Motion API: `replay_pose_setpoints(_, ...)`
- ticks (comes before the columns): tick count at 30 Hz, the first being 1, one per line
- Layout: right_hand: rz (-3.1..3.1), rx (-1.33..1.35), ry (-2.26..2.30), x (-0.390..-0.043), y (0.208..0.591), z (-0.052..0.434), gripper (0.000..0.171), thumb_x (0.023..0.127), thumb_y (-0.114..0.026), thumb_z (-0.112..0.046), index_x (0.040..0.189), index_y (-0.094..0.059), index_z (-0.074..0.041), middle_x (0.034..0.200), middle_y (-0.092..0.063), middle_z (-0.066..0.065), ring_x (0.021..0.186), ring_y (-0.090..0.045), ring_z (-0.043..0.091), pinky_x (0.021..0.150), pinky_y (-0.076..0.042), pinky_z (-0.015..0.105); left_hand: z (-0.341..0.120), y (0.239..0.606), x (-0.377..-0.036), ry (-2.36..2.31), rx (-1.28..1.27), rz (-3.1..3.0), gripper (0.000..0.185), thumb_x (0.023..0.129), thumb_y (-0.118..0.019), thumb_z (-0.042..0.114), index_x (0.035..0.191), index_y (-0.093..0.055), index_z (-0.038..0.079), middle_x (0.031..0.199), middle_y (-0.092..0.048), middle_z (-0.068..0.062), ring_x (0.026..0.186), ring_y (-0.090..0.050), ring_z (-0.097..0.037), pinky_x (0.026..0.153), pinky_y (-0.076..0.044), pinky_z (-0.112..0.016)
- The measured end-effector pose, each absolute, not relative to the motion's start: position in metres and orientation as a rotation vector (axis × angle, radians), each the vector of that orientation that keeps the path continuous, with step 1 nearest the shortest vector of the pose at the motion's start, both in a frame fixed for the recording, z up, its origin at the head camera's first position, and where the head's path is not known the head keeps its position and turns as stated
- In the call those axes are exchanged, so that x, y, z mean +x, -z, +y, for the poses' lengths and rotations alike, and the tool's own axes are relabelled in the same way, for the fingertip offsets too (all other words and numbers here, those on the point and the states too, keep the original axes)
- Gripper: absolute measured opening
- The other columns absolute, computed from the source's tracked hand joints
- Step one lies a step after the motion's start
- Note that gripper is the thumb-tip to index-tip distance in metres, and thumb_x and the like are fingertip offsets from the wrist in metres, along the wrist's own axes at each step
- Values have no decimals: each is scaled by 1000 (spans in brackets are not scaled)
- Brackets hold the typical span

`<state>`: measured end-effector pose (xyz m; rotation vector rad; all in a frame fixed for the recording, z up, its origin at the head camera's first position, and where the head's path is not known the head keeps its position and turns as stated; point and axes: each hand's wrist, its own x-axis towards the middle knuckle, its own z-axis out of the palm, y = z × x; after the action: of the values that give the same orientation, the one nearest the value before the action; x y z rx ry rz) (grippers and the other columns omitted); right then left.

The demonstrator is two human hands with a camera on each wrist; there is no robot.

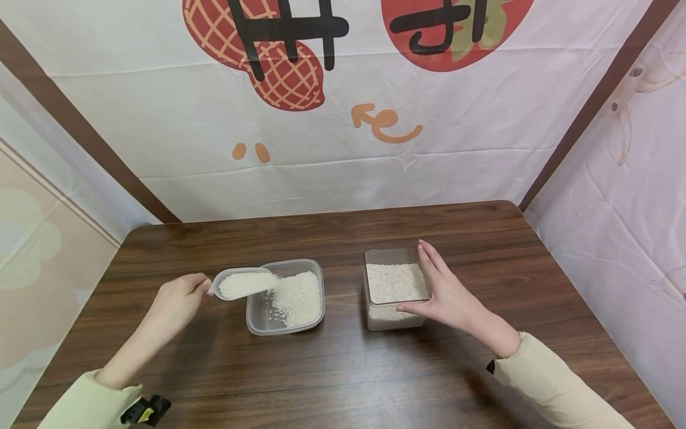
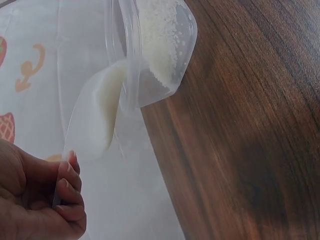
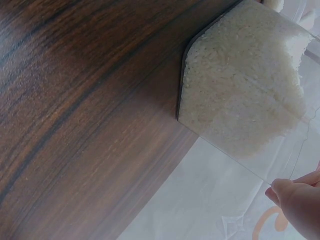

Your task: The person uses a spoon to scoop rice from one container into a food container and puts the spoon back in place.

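Observation:
My left hand (image 1: 179, 301) grips the handle of a clear scoop (image 1: 217, 285) heaped with white rice (image 1: 243, 284). The scoop's front edge overlaps the left side of a low plastic tub (image 1: 262, 328), and grains run from its tip onto the rice (image 1: 300, 298) piled in the tub's right part. In the left wrist view, fingers and thumb curl around the scoop handle (image 2: 61, 177). To the right, my right hand (image 1: 452, 295) holds a taller clear square container (image 1: 393, 305) by its right side, thumb at the front rim and fingers toward the back. Rice (image 3: 240, 85) fills much of that container.
Both containers stand on a dark wood-grain table (image 1: 343, 369), with a gap between them. A white printed cloth (image 1: 332, 179) hangs behind the table's far edge. Another pale cloth (image 1: 632, 179) hangs at the right side.

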<state>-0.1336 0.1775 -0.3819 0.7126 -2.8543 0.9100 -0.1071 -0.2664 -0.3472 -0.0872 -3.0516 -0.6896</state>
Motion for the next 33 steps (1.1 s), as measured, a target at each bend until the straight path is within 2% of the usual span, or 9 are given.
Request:
replay_pose_setpoints(15,-2860,710,-915,-134,382,178,114,65,-75,-53,143,-12,3,150,-9,12,131,-27,33,100,-31,47,-260,340,-107,580,-206,-2962,18,90,-45,3,78,-58,1,78,-58,-12,70,-48,-25,62,-38,-40)
replay_pose_setpoints(22,-2857,714,-908,-133,383,178,114,65,-74,-53,142,-12,4,150,-10,15,131,-27,34,99,-31,47,-256,338,-107,504,-236,-2938,16,88,-47,2,75,-56,0,72,-55,-11,71,-49,-28,64,-37,-43)
replay_pose_setpoints(33,-2861,709,-904,-133,384,178,114,66,-73,-55,143,-12,3,150,-9,13,131,-26,33,100,-31,48,-253,332,-105,466,-285,-2892,15,87,-49,1,75,-57,-1,71,-56,-11,71,-51,-30,64,-38,-44)
